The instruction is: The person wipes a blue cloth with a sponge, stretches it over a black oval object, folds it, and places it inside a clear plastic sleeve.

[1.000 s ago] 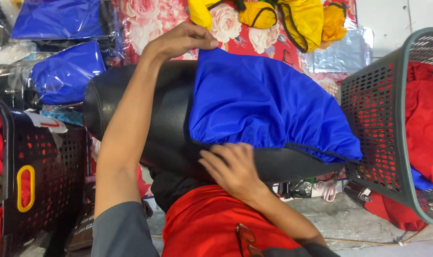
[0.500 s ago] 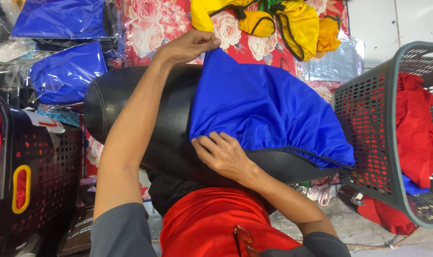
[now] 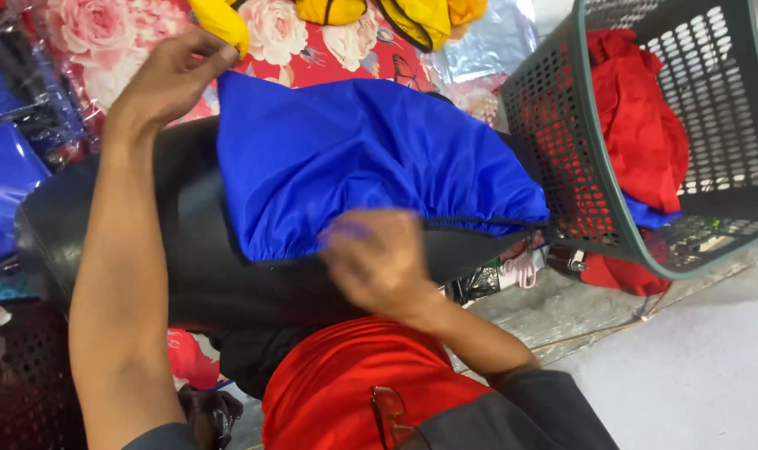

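The blue bag (image 3: 362,158) in the middle of the frame is thin cloth, smooth and a bit shiny. It lies on a black seat (image 3: 187,250) that looks smooth and matt. The grey basket (image 3: 579,150) at the upper right is hard plastic full of holes, with soft red cloth (image 3: 637,125) inside.

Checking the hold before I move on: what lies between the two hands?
In the head view, the blue cloth spans it: the left hand pinches its far corner, the right hand is at its near hem, over the black cushion.
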